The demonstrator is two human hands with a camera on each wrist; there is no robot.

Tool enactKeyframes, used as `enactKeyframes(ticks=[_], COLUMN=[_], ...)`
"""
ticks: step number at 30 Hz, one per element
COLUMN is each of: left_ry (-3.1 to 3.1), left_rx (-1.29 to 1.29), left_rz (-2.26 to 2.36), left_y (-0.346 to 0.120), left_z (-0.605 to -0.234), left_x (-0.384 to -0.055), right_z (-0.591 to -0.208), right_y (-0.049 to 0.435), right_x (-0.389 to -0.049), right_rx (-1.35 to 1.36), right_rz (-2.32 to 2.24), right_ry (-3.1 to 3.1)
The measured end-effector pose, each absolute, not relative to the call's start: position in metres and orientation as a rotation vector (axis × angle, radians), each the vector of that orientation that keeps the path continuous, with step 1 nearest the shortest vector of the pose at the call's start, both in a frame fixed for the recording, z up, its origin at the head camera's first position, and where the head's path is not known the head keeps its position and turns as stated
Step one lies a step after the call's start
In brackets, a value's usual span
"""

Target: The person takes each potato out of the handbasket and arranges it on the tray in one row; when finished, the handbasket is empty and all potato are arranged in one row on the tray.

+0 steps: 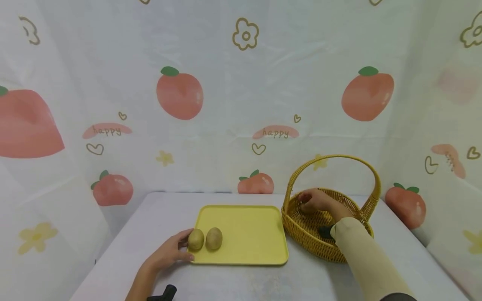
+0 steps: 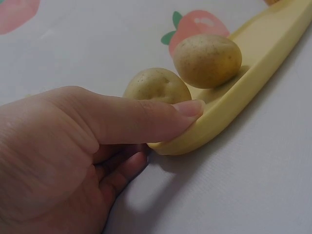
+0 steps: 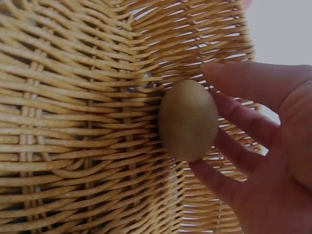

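My left hand [image 1: 170, 250] grips the near left corner of a yellow tray [image 1: 250, 234], thumb along the rim and fingers curled at the outer side. Two potatoes lie on that end of the tray; the left potato [image 1: 196, 240] sits right by the hand and is partly covered by the thumb in the left wrist view. Beside it is the other potato [image 2: 207, 61]. Inside a wicker basket [image 1: 327, 251], my right hand [image 3: 263, 126] reaches to a third potato [image 3: 188, 121]. Its fingers extend to the potato's side, and the thumb stands apart above it.
The basket stands at the tray's right side, its tall arched handle [image 1: 335, 156] rising over the right forearm. A white cloth [image 1: 126, 251] covers the table. Behind and at both sides hangs a curtain [image 1: 226, 92] printed with fruit and flowers.
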State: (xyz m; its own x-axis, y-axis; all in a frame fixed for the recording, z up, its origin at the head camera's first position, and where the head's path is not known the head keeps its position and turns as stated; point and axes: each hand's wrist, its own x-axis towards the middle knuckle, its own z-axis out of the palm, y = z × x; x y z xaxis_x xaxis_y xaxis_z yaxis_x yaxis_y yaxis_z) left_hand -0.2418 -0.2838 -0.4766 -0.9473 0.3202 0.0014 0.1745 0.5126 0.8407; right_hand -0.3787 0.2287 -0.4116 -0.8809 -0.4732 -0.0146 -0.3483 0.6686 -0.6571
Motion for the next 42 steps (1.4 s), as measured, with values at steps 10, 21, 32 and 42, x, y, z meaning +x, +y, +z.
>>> enactKeyframes(ticks=[10, 21, 32, 42], left_ry=[2.607, 2.6, 2.588, 2.59], left_rx=[0.418, 0.394, 0.438, 0.428], left_rz=[1.39, 1.379, 1.411, 1.414], left_y=[-0.284, -0.285, -0.285, -0.284], left_z=[-0.477, -0.477, -0.477, -0.477], left_x=[-0.244, -0.242, -0.241, -0.241], right_z=[-0.419, -0.396, -0.373, -0.373], right_y=[0.233, 0.233, 0.222, 0.197], right_x=[-0.373, -0.359, -0.323, -0.283], right_rx=[-0.651, -0.687, -0.894, -1.073], right_rz=[-0.774, -1.025, -1.003, -1.175], right_ry=[2.76, 2.648, 2.793, 2.819])
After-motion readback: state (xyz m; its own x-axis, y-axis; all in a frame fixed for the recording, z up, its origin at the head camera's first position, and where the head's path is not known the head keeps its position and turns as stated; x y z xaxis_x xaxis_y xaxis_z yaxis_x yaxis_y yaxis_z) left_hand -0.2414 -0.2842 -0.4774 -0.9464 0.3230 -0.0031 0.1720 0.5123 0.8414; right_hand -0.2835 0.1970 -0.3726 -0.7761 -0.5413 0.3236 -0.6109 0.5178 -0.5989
